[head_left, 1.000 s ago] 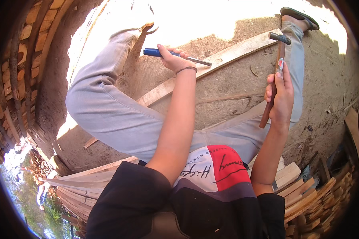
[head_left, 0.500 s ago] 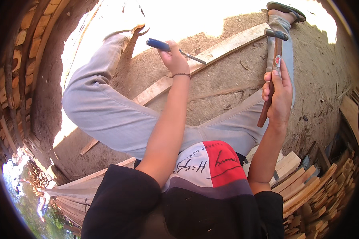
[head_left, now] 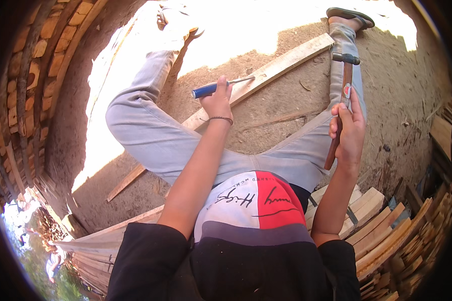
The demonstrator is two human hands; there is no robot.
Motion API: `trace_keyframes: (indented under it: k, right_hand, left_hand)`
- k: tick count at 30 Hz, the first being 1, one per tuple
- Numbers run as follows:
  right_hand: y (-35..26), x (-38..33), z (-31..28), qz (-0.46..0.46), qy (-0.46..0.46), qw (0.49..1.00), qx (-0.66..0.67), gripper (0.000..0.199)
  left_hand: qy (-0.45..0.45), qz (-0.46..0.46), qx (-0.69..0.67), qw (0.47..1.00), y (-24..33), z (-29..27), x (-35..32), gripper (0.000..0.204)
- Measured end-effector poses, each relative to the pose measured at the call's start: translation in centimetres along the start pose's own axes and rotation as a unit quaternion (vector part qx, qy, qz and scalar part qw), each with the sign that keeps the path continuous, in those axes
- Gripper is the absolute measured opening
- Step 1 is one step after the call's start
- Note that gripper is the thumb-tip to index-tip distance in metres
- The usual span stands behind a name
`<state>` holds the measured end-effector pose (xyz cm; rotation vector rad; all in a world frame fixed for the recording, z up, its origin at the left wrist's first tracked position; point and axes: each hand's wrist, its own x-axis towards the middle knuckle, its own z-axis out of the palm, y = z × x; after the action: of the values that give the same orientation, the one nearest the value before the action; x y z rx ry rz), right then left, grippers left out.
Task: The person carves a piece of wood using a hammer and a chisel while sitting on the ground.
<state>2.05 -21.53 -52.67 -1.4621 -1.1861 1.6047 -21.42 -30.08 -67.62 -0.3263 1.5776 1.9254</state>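
A long wooden plank (head_left: 291, 59) slants across the ground between my outstretched legs, passing beneath my left thigh. My left hand (head_left: 217, 103) is closed round a blue-handled chisel (head_left: 204, 91). Its metal blade points right, with the tip at the plank's face near a small mark; whether it touches I cannot tell. Off to the right, my right hand (head_left: 349, 131) grips the wooden handle of a hammer (head_left: 347, 75). The hammer stands nearly in line with my right shin, its dark metal head uppermost, apart from the plank and chisel.
Stacked timber (head_left: 369, 213) lies behind me at the lower right, with more boards (head_left: 105, 238) at the lower left. A wall of wood pieces (head_left: 32, 75) rises along the left. Bright sunlight falls on the dirt ground (head_left: 276, 120) at the far side.
The chisel has swung round, so its blade now angles up to the right against the plank instead of down across it. My right hand still holds the hammer, slightly lower.
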Motion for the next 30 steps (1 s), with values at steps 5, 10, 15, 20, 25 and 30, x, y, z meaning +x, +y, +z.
trace_keyframes:
  k: [5,10,15,20,25,30]
  right_hand:
    - [0.3,-0.2,-0.9,0.002,0.016,1.0,-0.005,0.05]
    - [0.2,0.2,-1.5,-0.003,0.03,0.999,-0.012,0.051]
    - [-0.6,0.2,0.3,-0.011,-0.039,0.995,-0.093,0.055]
    - [-2.0,-0.7,4.1,-0.182,-0.243,0.893,-0.332,0.057]
    - [-1.2,-2.3,8.0,-0.456,-0.295,0.594,-0.593,0.057]
    - [-0.8,-5.1,11.0,-0.552,-0.255,0.579,-0.544,0.054]
  left_hand:
    - [0.008,-0.021,-0.013,1.0,-0.3,0.1,-0.8,0.033]
    - [0.007,-0.01,-0.001,1.0,-0.8,0.0,-0.6,0.036]
    - [-0.062,0.041,0.053,0.996,-1.1,0.0,-1.9,0.037]
    - [-0.12,0.148,0.234,0.953,-2.1,-0.8,-2.1,0.036]
    - [-0.059,0.134,0.2,0.969,-3.0,-0.9,-1.5,0.032]
    - [-0.025,0.098,0.149,0.984,-2.8,-0.4,-2.4,0.035]
